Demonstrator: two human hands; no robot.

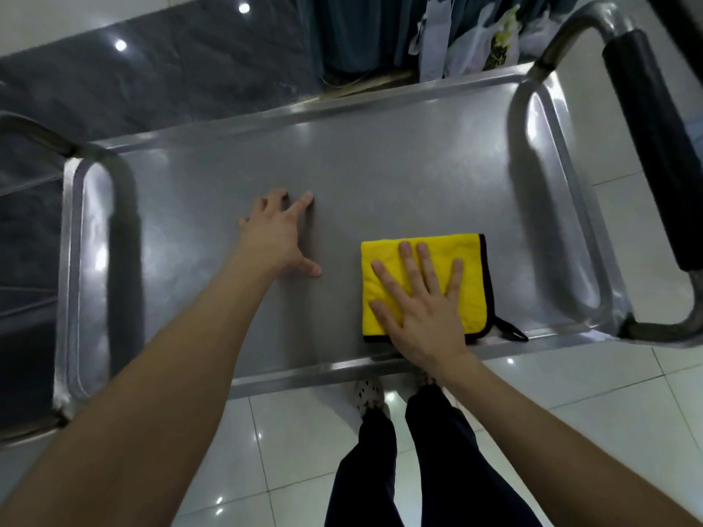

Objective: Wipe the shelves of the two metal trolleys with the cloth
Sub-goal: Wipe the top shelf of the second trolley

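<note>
A metal trolley's top shelf (380,176) fills the middle of the view, grey and shiny with a raised rim. A folded yellow cloth (468,268) with a black border lies flat on the shelf near its front right edge. My right hand (418,298) presses flat on the cloth, fingers spread and pointing away from me. My left hand (277,233) rests on the bare shelf to the left of the cloth, fingertips down and fingers apart, holding nothing.
A black-padded push handle (654,146) rises at the trolley's right end; a bare metal bar (38,135) curves at the left end. Plastic bags (475,43) and dark fabric sit beyond the far rim. My legs and shoes (369,393) stand on white floor tiles.
</note>
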